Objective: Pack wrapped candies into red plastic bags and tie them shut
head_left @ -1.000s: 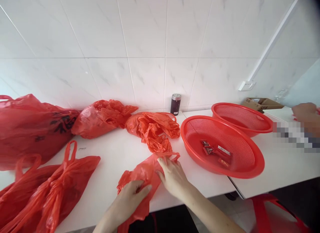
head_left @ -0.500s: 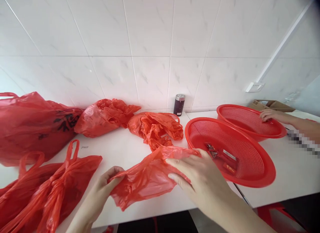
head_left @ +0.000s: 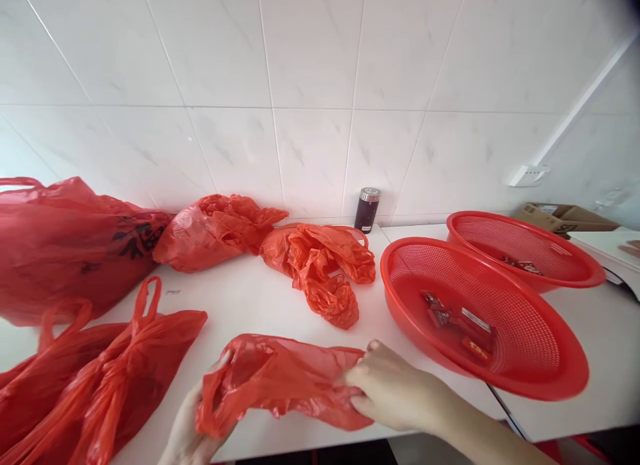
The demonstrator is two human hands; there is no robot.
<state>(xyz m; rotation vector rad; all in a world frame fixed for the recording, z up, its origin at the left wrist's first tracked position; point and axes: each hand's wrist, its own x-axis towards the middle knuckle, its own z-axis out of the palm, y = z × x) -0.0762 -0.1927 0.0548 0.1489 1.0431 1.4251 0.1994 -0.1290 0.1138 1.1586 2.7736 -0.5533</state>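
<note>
Stretched sideways above the front of the table is a thin red plastic bag, crumpled and partly see-through. My left hand grips its left end, with the fingers mostly covered by the film. At the other end my right hand is closed on the bag, knuckles up. Behind it lies a bunched red bag, touching neither hand. The near red basket, right of my right hand, holds several small red packets.
Filled red bags stand at left: a large printed one, a knotted one and a rounded one. A dark bottle stands by the wall. Farther right are a second red basket and a cardboard box.
The bag has come lower and nearer, stretched more level between my hands. My right hand has turned into a closed grip. The other person's hand has left the far basket.
</note>
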